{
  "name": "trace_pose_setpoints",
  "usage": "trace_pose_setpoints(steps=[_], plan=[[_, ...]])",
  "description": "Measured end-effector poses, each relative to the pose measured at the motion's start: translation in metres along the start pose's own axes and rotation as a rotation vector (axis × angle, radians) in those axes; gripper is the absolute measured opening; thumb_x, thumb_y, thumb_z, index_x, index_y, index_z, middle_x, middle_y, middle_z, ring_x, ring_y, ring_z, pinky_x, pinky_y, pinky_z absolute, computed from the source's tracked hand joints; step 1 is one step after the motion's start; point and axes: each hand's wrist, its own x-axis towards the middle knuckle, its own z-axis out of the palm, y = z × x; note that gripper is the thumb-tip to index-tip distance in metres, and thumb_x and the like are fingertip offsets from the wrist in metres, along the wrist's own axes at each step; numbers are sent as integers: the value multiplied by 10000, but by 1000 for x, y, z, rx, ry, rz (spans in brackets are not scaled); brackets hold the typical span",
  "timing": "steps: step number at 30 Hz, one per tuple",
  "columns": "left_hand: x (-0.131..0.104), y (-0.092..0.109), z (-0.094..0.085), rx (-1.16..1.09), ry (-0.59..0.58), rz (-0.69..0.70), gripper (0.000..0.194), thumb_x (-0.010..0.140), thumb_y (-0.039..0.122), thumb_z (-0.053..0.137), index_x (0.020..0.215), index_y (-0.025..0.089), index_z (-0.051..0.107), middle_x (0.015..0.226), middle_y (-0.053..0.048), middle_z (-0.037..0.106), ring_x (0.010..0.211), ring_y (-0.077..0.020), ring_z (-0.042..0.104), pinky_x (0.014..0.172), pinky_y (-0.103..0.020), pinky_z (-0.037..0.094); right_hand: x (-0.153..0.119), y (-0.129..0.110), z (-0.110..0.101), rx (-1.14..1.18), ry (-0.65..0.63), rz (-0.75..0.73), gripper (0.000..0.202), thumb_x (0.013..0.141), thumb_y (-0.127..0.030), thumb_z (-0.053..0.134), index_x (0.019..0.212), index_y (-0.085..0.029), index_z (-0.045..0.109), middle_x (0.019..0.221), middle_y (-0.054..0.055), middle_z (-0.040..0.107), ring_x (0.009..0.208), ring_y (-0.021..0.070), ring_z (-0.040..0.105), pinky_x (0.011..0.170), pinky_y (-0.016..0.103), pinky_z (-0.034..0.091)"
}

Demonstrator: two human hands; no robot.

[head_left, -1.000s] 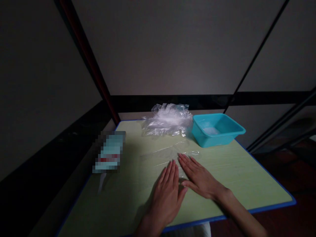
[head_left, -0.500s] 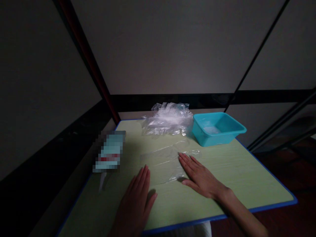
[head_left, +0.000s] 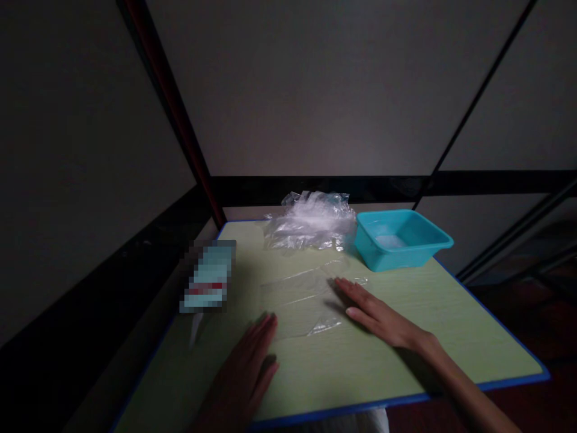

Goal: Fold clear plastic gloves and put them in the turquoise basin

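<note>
A clear plastic bag [head_left: 300,300] lies spread out on the light green table [head_left: 469,337]. At its lower left corner is my left hand [head_left: 246,367], its fingers stretched out and holding nothing. My right hand [head_left: 374,310] hovers near the bag's right end, fingers extended, with a shadow on the plastic beside it. Behind the bag, a heap of crumpled clear plastic bags [head_left: 311,222] sits at the table's back edge. To the right of the heap stands a turquoise basin [head_left: 392,255] with something whitish inside.
A pixelated, pale green object [head_left: 210,276] is at the table's left edge, with a thin white piece [head_left: 195,329] below it. Grey wall panels with a black band stand behind the table. Its rim is blue.
My right hand has lifted a little and turned away from the bag. My left hand has shifted slightly down. The whole view has moved slightly.
</note>
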Motion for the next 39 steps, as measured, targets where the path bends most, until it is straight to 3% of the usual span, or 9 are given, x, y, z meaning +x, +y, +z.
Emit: trace_pose_setpoints(steps=[6,13,23,27,34,39], plan=[[2,1,-4,-3,3,106,482,849,266,426,1313,230,302,1257,-29,493,1145,-182,456,939,-339,410,28,-5,-12,-65,-31,-1,604,880,-505,262,1347,-123,252,1392,118,240,1287,235,173,1051,450,169],[3,3,-7,-12,18,140,469,841,232,431,1296,214,320,1202,-23,545,1102,-171,501,937,-322,419,60,1,-3,-188,-37,-37,612,876,-514,265,1324,-98,303,1360,134,317,1270,246,231,1048,447,181],[4,9,-12,-38,13,146,402,827,221,456,1227,199,424,1192,-29,551,1112,-169,488,942,-324,419,68,4,2,-233,-41,-50,618,878,-524,233,1331,-106,282,1356,143,326,1258,261,261,1038,477,163],[5,14,-15,-45,12,210,377,840,201,434,1215,170,433,1174,-48,561,1117,-165,481,962,-320,398,72,0,4,-249,-43,-61,620,882,-515,229,1329,-88,279,1352,157,330,1261,256,255,1040,466,159],[10,29,-21,-96,4,256,325,829,196,443,1150,183,489,1112,-42,598,1084,-174,506,946,-321,421,77,-5,9,-235,-60,-111,607,883,-512,233,1337,-111,259,1350,149,337,1264,251,248,1038,468,154],[13,41,-21,-131,-66,250,346,810,221,480,1156,208,490,1130,-45,589,1089,-187,502,932,-332,432,83,-11,11,-227,-73,-138,600,884,-514,220,1334,-120,269,1352,145,335,1262,251,252,1032,471,157]])
